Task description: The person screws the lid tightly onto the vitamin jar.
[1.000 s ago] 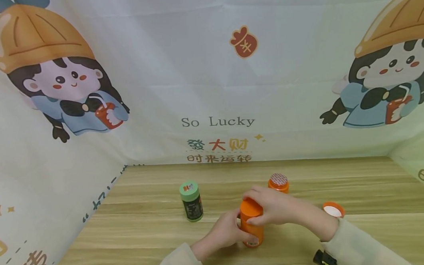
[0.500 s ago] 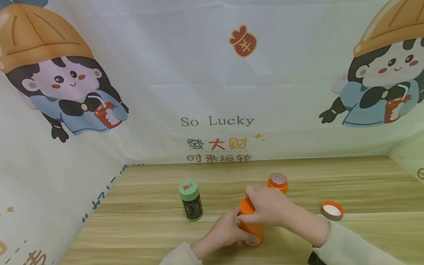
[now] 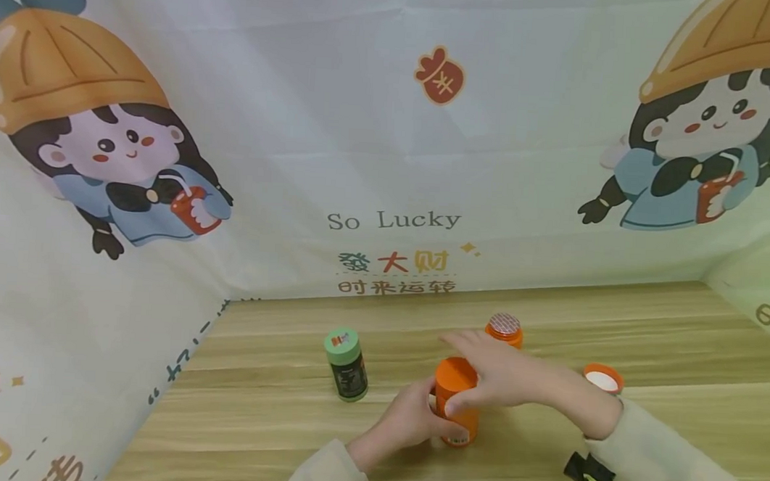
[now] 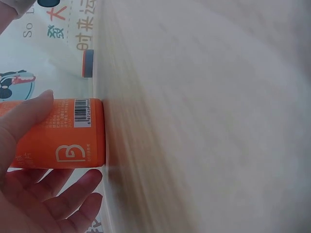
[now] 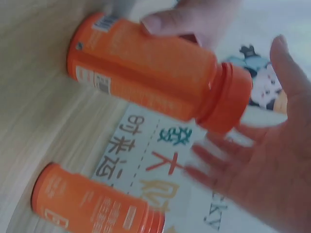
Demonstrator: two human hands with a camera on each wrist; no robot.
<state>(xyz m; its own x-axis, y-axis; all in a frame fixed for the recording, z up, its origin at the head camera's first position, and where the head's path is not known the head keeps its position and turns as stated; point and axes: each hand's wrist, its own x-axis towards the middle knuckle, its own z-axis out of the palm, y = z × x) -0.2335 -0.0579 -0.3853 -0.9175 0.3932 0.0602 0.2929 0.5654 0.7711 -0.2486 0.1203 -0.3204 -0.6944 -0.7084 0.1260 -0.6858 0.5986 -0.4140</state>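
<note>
An orange bottle [image 3: 456,408] stands upright on the table, its orange cap [image 5: 227,99] on top. My left hand [image 3: 408,418] grips the lower body from the left, with the thumb across the front in the left wrist view. Over the cap hovers my right hand [image 3: 502,370], its fingers spread and extended; in the right wrist view they are blurred and look apart from the cap. Behind my right hand is a second orange bottle [image 3: 504,332], uncapped, with a patterned seal across its mouth. Its lower part is hidden in the head view.
A dark bottle with a green lid [image 3: 347,366] stands to the left. On the right a loose orange-and-grey lid [image 3: 603,379] lies with its white inside up, partly behind my right forearm. A printed cloth [image 3: 283,191] hangs behind the wooden table [image 3: 252,408].
Half a second ago my right fingers were curled round the cap; now they have spread away from it and the wrist has turned back. My left hand and the bottle have stayed put.
</note>
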